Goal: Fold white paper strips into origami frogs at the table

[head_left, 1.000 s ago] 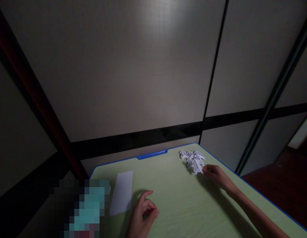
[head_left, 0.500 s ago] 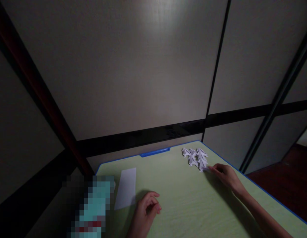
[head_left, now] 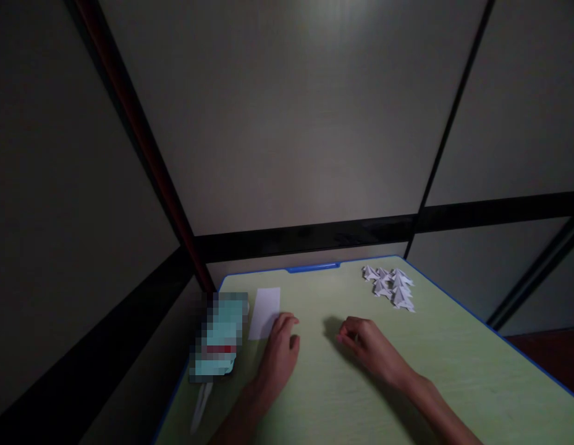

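My left hand [head_left: 280, 353] is at the lower right edge of a blank white sheet of paper [head_left: 264, 312], its thumb apart from its fingers and nothing held. Whether it touches the sheet I cannot tell. Above the middle of the table, my right hand [head_left: 364, 340] has its fingers curled in, with nothing visible in them. At the far right corner stand several folded white paper figures [head_left: 400, 290], clustered close together, apart from both hands.
The pale green table [head_left: 333, 395] has a blue rim and a blue handle [head_left: 313, 267] at its back edge. On the left lies a pixelated teal object [head_left: 222, 327] with a white strap or cable [head_left: 202, 405]. Wardrobe panels [head_left: 305, 142] rise behind.
My right hand has let go of a paper figure in the cluster and drawn back toward the middle. My left hand has moved forward to the sheet. The view has turned left.
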Demonstrator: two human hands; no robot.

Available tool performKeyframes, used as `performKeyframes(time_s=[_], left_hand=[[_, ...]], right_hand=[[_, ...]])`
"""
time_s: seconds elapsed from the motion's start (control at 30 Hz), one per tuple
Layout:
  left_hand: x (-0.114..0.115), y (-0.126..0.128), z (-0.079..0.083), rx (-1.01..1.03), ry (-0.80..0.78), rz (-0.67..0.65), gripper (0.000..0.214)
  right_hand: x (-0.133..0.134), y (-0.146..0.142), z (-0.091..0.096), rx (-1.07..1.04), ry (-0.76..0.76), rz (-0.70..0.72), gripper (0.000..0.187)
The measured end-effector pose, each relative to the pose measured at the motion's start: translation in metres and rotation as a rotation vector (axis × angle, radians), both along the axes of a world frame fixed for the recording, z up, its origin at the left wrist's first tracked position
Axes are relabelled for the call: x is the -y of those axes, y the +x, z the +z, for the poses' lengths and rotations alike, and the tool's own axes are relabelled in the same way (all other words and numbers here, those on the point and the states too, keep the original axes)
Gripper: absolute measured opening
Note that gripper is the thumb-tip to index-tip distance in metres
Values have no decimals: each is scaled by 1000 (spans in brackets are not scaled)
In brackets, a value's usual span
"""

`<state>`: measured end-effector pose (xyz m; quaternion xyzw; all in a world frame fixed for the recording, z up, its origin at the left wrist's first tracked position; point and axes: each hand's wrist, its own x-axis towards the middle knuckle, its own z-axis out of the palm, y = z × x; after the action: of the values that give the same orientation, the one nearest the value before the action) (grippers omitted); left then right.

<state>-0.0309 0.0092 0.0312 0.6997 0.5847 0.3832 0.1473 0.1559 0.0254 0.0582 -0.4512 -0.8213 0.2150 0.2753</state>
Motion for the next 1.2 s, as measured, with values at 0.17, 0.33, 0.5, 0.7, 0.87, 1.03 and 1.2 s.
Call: performKeyframes(time_s=[0.17,0.33,0.5,0.7,0.87,1.03,1.2], left_hand=[[2,-20,-1,-388,-126,229,40],[3,-26,-7,-519,-165,282,45],[3,-32,-5,-596,-222,216,36],[1,-40,3,-595,-273,119,32],[5,-37,8,-581,-283,56,35],[11,-28,22,-603,-327,45,44],[8,-34,22,-472,-339,20,42]], right_hand=[[4,-18,1,-8,7,31,19],[4,-31,-8,-64,3,39,21],[6,-34,-19,-31,26,86,24],[9,-33,-18,60,65,116,21],[9,-32,-17,120,93,127,21],[9,-33,-20,158,133,125,20],[10,-35,-18,192,147,163,20]])
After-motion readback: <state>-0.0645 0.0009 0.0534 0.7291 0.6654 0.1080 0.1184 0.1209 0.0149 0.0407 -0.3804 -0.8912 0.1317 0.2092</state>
